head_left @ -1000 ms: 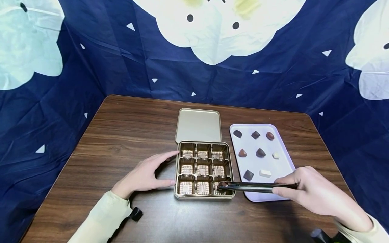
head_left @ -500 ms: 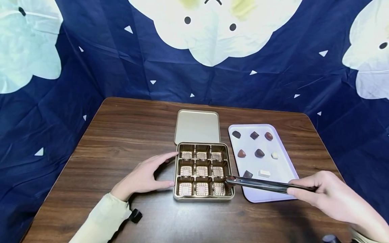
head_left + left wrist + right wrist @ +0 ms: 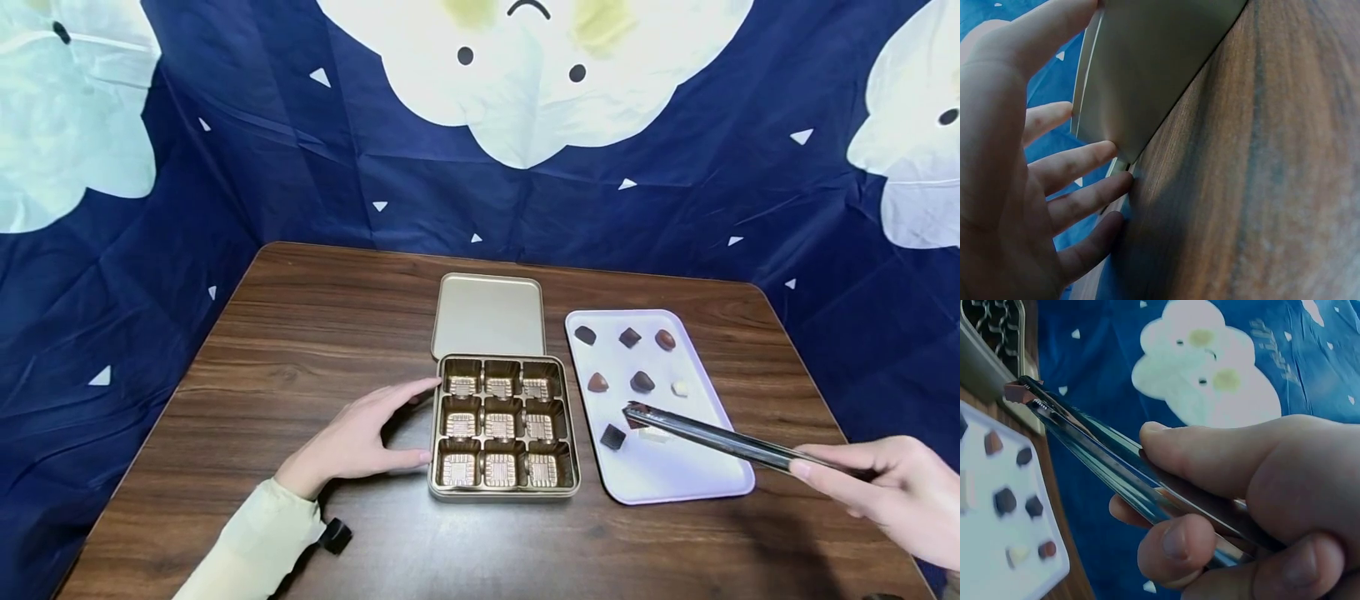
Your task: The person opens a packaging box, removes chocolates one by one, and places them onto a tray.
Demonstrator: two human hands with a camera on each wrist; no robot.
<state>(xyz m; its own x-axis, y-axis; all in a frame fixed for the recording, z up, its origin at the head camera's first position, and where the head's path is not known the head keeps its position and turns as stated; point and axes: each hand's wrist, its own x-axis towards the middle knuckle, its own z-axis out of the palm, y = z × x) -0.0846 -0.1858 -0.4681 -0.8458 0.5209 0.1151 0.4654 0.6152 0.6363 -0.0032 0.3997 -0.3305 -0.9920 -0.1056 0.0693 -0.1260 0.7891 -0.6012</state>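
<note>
My right hand (image 3: 885,492) grips dark metal tongs (image 3: 712,433) between thumb and fingers. In the right wrist view the tips of the tongs pinch a brown chocolate (image 3: 1017,394). The head view has those tips above the lilac tray (image 3: 675,492), beside a white chocolate that they partly cover. Several dark, brown and white chocolates (image 3: 642,382) lie spread over the tray. With fingers spread and fairly straight, my left hand (image 3: 363,433) touches the left side of a gold tin (image 3: 504,495). Bare compartments of a gold insert (image 3: 499,425) show inside the tin.
Behind the tin lies its flat gold lid (image 3: 489,317), close against it. Everything stands on a dark wooden table (image 3: 300,350). A blue cloth (image 3: 315,175) with white cloud shapes hangs along the table's back and sides.
My right hand and the tongs have drawn right, carrying the brown chocolate from the tin's front right compartment to above the tray. My left hand has stayed at the tin.
</note>
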